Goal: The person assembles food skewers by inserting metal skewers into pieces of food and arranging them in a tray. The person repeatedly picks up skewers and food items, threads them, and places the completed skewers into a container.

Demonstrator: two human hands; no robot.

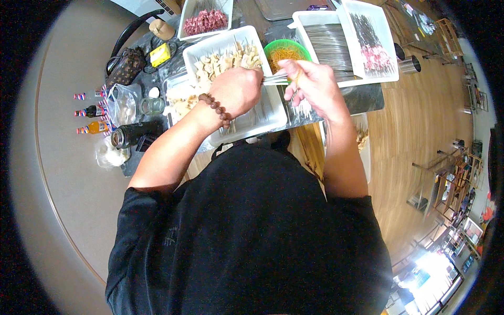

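Observation:
My left hand (pixel 239 90), a beaded bracelet on its wrist, is closed around a bundle of thin metal skewers (pixel 274 80). Their bare ends stick out toward my right hand (pixel 315 86), whose fingers are curled beside them. A thin yellow rubber band (pixel 297 76) seems to be stretched at those fingers, though it is small and partly hidden. Just beyond is a green bowl (pixel 270 45) of yellow-orange rubber bands. Beneath my left hand, a white tray (pixel 190 52) holds skewered pale, beige pieces; another white tray (pixel 279 113) lies nearer my body.
White bins with bare metal skewers (pixel 328 47) and skewered pink meat (pixel 375 58) stand at the far right. Another bin of red meat skewers (pixel 205 22) is at the back. Along the left are a thermos (pixel 123 136), a glass jar (pixel 152 106) and a plastic bag (pixel 125 100).

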